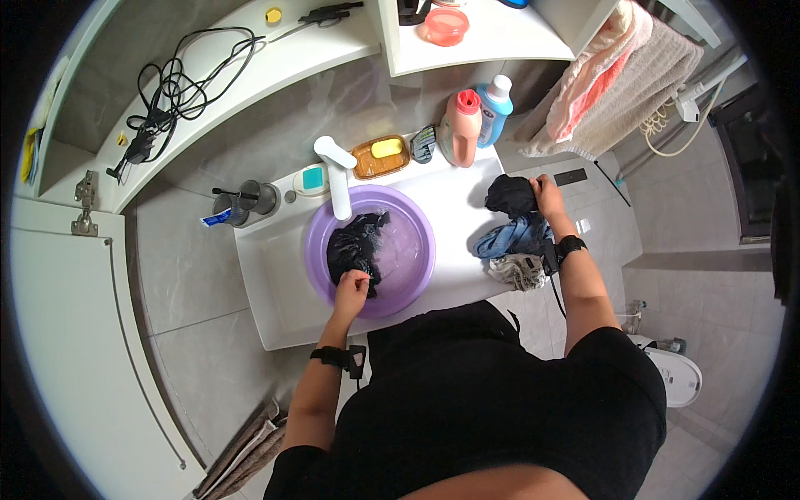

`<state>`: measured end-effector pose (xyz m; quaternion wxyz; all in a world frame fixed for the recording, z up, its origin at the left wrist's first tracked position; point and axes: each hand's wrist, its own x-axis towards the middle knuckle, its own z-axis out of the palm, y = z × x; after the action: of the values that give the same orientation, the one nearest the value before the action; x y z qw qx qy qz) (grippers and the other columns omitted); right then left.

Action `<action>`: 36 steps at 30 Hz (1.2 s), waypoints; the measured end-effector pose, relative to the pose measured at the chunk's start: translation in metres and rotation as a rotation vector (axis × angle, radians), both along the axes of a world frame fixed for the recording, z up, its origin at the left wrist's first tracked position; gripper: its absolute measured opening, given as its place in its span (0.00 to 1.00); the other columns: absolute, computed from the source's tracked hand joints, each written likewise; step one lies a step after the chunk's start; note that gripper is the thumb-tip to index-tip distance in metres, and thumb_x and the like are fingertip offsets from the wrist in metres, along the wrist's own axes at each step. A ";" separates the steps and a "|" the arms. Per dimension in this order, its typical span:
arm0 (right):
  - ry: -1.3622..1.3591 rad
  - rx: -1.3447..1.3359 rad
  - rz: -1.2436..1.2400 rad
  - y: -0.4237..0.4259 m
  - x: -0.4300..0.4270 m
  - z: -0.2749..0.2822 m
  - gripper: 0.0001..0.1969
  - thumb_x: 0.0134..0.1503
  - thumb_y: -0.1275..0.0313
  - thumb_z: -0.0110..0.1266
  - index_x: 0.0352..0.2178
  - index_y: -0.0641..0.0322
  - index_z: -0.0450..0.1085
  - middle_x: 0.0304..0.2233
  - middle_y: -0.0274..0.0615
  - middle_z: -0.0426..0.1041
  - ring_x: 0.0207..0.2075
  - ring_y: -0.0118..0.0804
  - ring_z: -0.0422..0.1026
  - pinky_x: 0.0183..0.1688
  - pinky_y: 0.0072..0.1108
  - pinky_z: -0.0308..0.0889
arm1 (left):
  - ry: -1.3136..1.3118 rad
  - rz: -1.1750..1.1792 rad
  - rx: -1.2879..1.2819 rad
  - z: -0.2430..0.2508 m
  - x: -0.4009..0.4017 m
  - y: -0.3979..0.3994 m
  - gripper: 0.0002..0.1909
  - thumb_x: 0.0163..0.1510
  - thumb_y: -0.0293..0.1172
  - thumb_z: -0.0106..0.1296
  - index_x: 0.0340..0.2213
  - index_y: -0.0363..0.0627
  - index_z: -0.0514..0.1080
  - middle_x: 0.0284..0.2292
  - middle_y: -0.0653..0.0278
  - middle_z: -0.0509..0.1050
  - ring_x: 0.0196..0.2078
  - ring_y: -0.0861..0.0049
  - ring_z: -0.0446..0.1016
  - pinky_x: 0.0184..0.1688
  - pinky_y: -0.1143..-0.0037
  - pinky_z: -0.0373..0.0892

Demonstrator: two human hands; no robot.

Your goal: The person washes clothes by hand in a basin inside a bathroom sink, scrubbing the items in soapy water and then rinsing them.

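A purple plastic basin [427, 262] of sudsy water stands in the white washbasin [269, 281], partly under the white faucet [339, 187]. Wet black cloth [350, 244] lies in its water, and my left hand [354, 289] is at the cloth's near end, fingers bent; whether they pinch it is not plain. At the right end of the washbasin, my right hand [547, 195] grips a bunched black garment [509, 195]. Just below that garment lie a blue denim-like garment [509, 239] and a grey-white patterned cloth [517, 271], touching each other.
Along the back edge stand a pink detergent bottle [462, 131], a blue bottle [494, 112], an amber soap dish [365, 164] with yellow soap, and grey cups [265, 197]. Black cable [181, 94] lies on the upper shelf. Towels [625, 94] hang at the right.
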<state>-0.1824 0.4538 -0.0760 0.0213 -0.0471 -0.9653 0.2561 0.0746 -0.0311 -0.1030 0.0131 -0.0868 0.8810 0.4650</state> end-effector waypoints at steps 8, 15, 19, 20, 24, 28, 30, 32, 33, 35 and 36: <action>0.022 -0.468 0.196 -0.027 -0.004 0.080 0.19 0.60 0.56 0.47 0.36 0.65 0.69 0.30 0.60 0.72 0.35 0.57 0.71 0.37 0.31 0.66 | -0.004 -0.020 0.005 0.007 -0.001 0.004 0.04 0.51 0.24 0.52 0.31 0.43 0.71 0.29 0.58 0.71 0.28 0.68 0.73 0.33 0.73 0.69; -0.117 -0.079 0.161 0.019 0.001 0.007 0.15 0.55 0.58 0.54 0.36 0.57 0.69 0.31 0.56 0.74 0.37 0.56 0.73 0.39 0.34 0.68 | -0.012 -0.029 0.019 0.013 -0.006 0.009 0.04 0.51 0.24 0.51 0.31 0.42 0.71 0.28 0.58 0.71 0.27 0.68 0.73 0.32 0.74 0.69; -0.145 -0.058 0.072 0.012 0.006 -0.015 0.19 0.57 0.54 0.50 0.39 0.60 0.68 0.34 0.56 0.74 0.38 0.56 0.72 0.42 0.34 0.67 | -0.051 -0.031 0.001 0.016 -0.005 0.004 0.05 0.50 0.24 0.52 0.32 0.43 0.71 0.29 0.59 0.70 0.32 0.65 0.72 0.38 0.71 0.68; -0.169 -0.044 0.055 0.009 0.006 -0.017 0.21 0.58 0.53 0.48 0.41 0.60 0.68 0.37 0.57 0.73 0.39 0.57 0.72 0.43 0.34 0.67 | 0.007 -0.008 -0.160 0.016 -0.004 0.002 0.07 0.48 0.24 0.54 0.32 0.44 0.70 0.31 0.59 0.70 0.36 0.63 0.70 0.42 0.68 0.66; -0.027 -0.027 -0.078 0.002 0.006 -0.023 0.25 0.58 0.51 0.45 0.47 0.61 0.65 0.47 0.55 0.67 0.47 0.57 0.67 0.49 0.37 0.62 | -0.054 0.036 -0.400 0.035 -0.012 0.012 0.25 0.41 0.26 0.59 0.44 0.47 0.67 0.49 0.54 0.62 0.52 0.52 0.60 0.55 0.63 0.57; 0.222 0.165 0.055 -0.032 0.010 0.020 0.24 0.59 0.54 0.46 0.49 0.60 0.63 0.54 0.53 0.60 0.53 0.56 0.60 0.53 0.42 0.56 | -0.331 -0.081 -0.396 0.031 -0.019 0.011 0.55 0.39 0.33 0.65 0.62 0.54 0.40 0.55 0.52 0.59 0.56 0.51 0.58 0.58 0.62 0.56; 0.308 0.122 0.189 -0.053 0.017 0.045 0.20 0.58 0.60 0.48 0.48 0.61 0.64 0.53 0.53 0.61 0.53 0.55 0.60 0.54 0.41 0.55 | -0.437 -0.111 -0.342 0.034 -0.031 0.012 0.58 0.41 0.36 0.65 0.63 0.54 0.36 0.52 0.52 0.65 0.55 0.53 0.60 0.58 0.62 0.57; 0.301 0.021 0.307 -0.082 0.025 0.061 0.19 0.58 0.62 0.49 0.47 0.61 0.64 0.52 0.53 0.61 0.52 0.56 0.60 0.54 0.40 0.56 | -0.624 -0.121 -0.442 0.031 -0.041 0.014 0.52 0.41 0.43 0.65 0.62 0.50 0.46 0.42 0.55 0.74 0.49 0.58 0.68 0.54 0.64 0.61; 0.296 -0.080 0.423 -0.098 0.029 0.070 0.18 0.57 0.64 0.50 0.46 0.62 0.65 0.52 0.53 0.61 0.52 0.56 0.60 0.54 0.39 0.56 | -0.623 -0.110 -0.441 0.022 -0.040 0.011 0.52 0.41 0.43 0.65 0.62 0.50 0.46 0.42 0.55 0.74 0.49 0.58 0.68 0.54 0.64 0.61; 0.285 -0.122 0.596 -0.147 0.045 0.088 0.15 0.56 0.68 0.51 0.44 0.63 0.66 0.49 0.53 0.64 0.51 0.55 0.62 0.54 0.36 0.58 | -0.692 -0.238 -0.397 -0.002 -0.031 -0.002 0.42 0.42 0.49 0.61 0.56 0.48 0.59 0.43 0.53 0.74 0.49 0.61 0.70 0.53 0.61 0.60; 0.233 -0.187 0.683 -0.160 0.053 0.089 0.15 0.56 0.69 0.51 0.44 0.63 0.66 0.48 0.53 0.65 0.50 0.54 0.63 0.54 0.35 0.59 | -0.663 -0.128 -0.259 0.002 -0.035 0.006 0.30 0.44 0.45 0.59 0.47 0.43 0.69 0.40 0.53 0.75 0.47 0.67 0.71 0.52 0.67 0.61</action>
<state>-0.1297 0.2936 0.0129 0.0401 0.3052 -0.8889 0.3391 0.0396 -0.0255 -0.1010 0.3159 -0.1786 0.8841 0.2944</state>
